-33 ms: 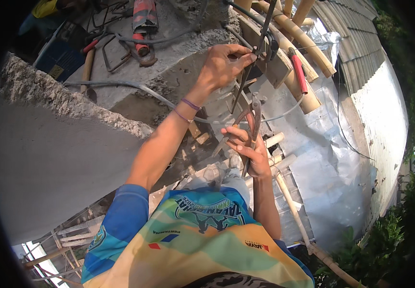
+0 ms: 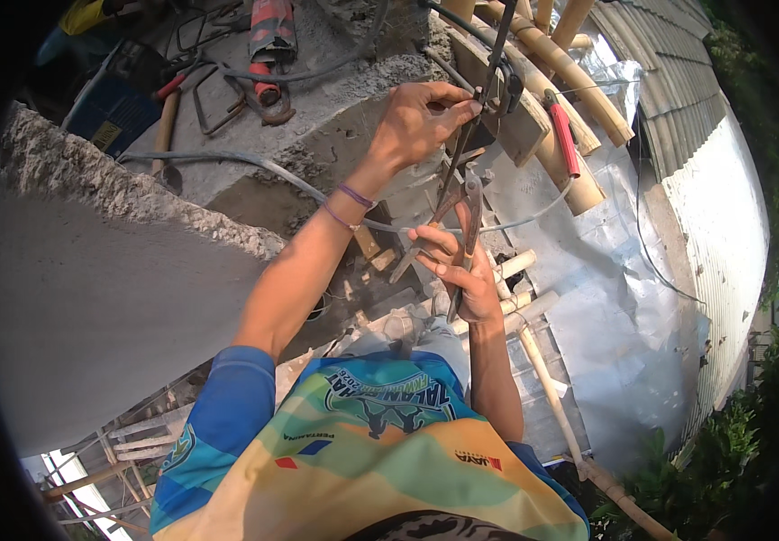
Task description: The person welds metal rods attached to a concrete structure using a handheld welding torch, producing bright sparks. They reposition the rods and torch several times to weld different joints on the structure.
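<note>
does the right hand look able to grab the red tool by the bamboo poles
Probably not as is: the right hand holds the pincers. The red tool itself looks uncovered, ahead and to that hand's right.

Your shirt [image 2: 344, 482]'s got big upside-down chest lettering [image 2: 396, 397], plus smaller print [image 2: 478, 458] by red and blue shapes [image 2: 314, 447]; yellow label [image 2: 106, 136] on that blue box [image 2: 123, 110]'s too tiny to read.

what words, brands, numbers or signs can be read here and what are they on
I won't copy print out, but it stands here:
Shirt, chest: large lettering, upside down in view, legible.
Shirt, lower in picture: two small logos, legible.
Left sleeve: emblem, wording too small to read.
Blue box: yellow label, too blurred to read.
Pincers in the right hand: none I can make out.
</note>
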`<state>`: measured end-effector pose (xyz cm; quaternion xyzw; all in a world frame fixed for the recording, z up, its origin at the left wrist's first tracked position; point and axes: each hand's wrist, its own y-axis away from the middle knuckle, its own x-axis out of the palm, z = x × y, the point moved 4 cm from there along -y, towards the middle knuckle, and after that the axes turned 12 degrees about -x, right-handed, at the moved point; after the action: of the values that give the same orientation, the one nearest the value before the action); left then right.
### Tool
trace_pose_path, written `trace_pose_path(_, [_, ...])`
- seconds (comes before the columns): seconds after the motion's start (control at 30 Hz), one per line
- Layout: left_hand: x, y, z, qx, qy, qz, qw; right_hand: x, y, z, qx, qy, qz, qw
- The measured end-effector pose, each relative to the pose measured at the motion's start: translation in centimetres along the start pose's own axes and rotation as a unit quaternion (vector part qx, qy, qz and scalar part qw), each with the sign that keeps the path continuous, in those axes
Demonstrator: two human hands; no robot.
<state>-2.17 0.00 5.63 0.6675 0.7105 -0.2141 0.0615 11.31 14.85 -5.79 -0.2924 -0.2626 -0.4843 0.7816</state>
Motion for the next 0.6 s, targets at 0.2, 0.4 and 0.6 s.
trace_pose_path(0.2, [-0.2,-0.1,-0.6,-0.027,-0.014,0.021,0.999,0.8,-6.2,-3.0,-0.095,-0.141,0.046,0.984])
trace_pose_path(0.4, [-0.3,0.0,-0.9,-0.030,-0.059,0.000,0.998,-0.1,-8.2,-4.4,-0.114,-0.177,0.080,0.974])
trace_pose_path(0.6, [-0.1,0.3,-1.2,-0.030,-0.056,-0.014,0.998,-1.2,-9.0,-5.0,-0.121,-0.111,0.090,0.982])
